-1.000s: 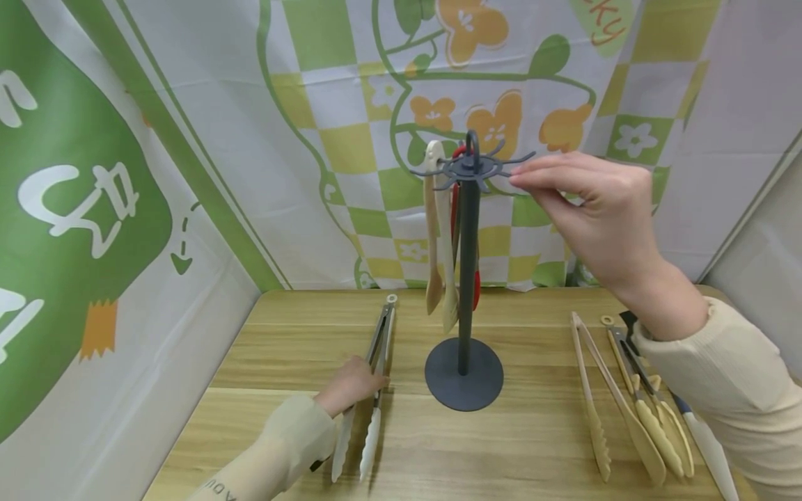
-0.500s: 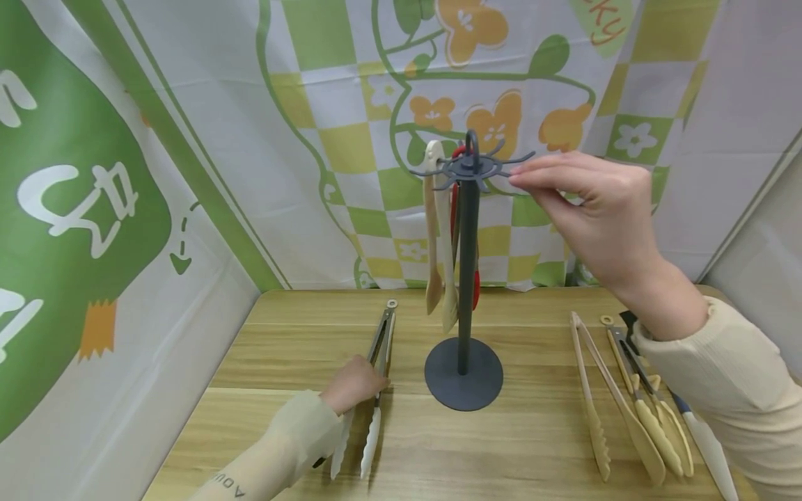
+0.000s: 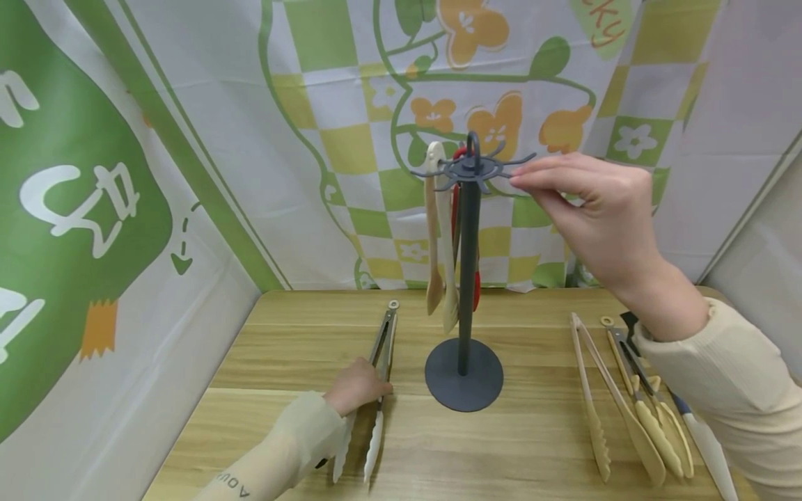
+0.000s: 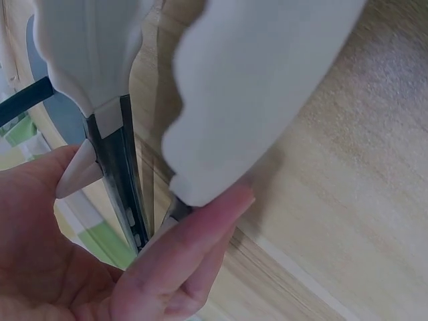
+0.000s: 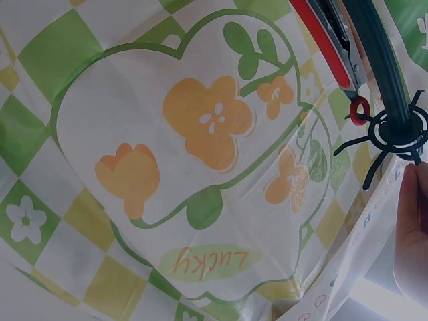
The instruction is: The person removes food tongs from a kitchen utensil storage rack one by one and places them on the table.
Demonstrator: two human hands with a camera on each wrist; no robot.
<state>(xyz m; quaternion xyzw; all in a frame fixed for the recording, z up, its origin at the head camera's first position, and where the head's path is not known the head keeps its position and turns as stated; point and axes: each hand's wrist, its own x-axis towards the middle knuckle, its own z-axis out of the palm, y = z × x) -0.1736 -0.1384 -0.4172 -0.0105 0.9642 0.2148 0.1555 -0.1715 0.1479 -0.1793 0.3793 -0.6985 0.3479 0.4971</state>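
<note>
My left hand (image 3: 358, 387) grips a pair of metal tongs (image 3: 374, 445) with white scalloped tips, low over the wooden table. In the left wrist view, the thumb lies on one arm of these tongs and the fingers curl round the other, the white tips spread apart. A dark grey hanging rack (image 3: 464, 391) stands upright at the middle. With thumb and fingertips, my right hand (image 3: 604, 216) pinches the end of one of its hooks. On the rack's other hooks hang cream and beige tongs (image 3: 434, 250) and red-handled tongs (image 5: 324, 43).
At the right of the table (image 3: 526, 445) lie beige tongs (image 3: 587, 403), yellow-tipped tongs (image 3: 658, 424) and a utensil with a long white end (image 3: 708, 445), partly under my right forearm. A printed cloth (image 3: 338, 181) hangs behind, and another green-and-white one (image 3: 94, 174) bounds the left side.
My left hand has shifted slightly to the right, and the metal tongs have moved a little with it. My right hand stays at the same hook.
</note>
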